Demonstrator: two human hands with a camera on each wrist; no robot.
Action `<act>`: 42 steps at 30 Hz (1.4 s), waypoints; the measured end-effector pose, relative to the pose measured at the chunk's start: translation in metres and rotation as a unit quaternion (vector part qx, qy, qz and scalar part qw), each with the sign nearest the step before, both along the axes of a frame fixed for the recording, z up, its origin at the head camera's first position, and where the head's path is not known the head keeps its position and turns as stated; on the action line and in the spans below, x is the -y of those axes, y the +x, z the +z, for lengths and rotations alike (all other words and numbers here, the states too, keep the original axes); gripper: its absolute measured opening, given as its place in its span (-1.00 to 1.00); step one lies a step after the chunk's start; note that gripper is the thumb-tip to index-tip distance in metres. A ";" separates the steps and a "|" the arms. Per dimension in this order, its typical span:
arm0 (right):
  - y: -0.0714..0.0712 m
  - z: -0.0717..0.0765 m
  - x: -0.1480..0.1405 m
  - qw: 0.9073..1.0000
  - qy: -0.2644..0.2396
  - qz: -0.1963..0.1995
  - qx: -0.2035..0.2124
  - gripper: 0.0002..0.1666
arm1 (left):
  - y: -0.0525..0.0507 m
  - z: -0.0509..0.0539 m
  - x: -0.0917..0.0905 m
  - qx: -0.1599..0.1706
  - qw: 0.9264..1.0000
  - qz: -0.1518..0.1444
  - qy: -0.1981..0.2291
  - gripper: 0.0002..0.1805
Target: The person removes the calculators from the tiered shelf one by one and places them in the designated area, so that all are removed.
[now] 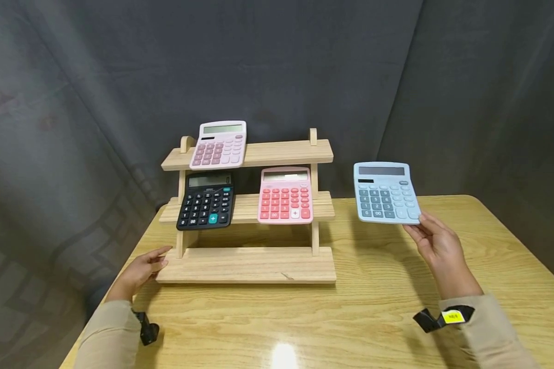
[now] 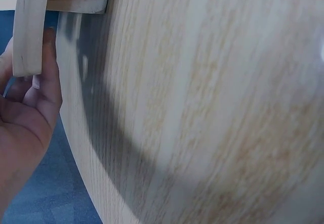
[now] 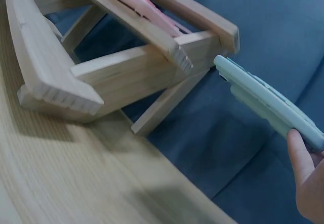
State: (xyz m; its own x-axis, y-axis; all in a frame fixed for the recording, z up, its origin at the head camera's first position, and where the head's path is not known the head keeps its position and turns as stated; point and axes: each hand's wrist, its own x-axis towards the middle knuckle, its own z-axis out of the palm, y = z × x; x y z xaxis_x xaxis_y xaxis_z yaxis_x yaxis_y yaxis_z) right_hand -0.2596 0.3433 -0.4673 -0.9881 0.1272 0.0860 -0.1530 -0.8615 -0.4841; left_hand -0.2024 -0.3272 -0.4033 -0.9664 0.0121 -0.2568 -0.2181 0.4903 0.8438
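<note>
My right hand pinches a light blue calculator by its lower right corner, off to the right of a three-tier wooden display shelf. In the right wrist view the calculator tilts edge-on, with the thumb against it. My left hand grips the left end of the bottom shelf board; the left wrist view has fingers and thumb on either side of that board. A pale pink calculator leans on the top tier at left. On the middle tier are a black calculator and a pink calculator.
The shelf stands on a wood-grain table with rounded back corners. Dark grey cloth hangs behind and along the sides. A wrist camera strap sits on each sleeve.
</note>
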 end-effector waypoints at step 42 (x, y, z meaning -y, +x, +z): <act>0.043 0.059 0.079 0.987 0.062 0.037 0.142 -0.71 | 0.000 -0.001 -0.002 0.000 1.000 0.010 0.014 -0.45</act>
State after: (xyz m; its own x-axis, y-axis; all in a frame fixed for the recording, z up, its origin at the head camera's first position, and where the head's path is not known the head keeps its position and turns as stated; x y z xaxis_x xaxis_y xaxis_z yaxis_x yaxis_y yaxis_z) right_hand -0.2167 0.2647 -0.4082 -0.9810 0.0600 -0.1844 0.0645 -0.7961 -0.6017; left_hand -0.2024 -0.3255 -0.4041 -0.9666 0.0008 -0.2563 -0.2268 0.4627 0.8570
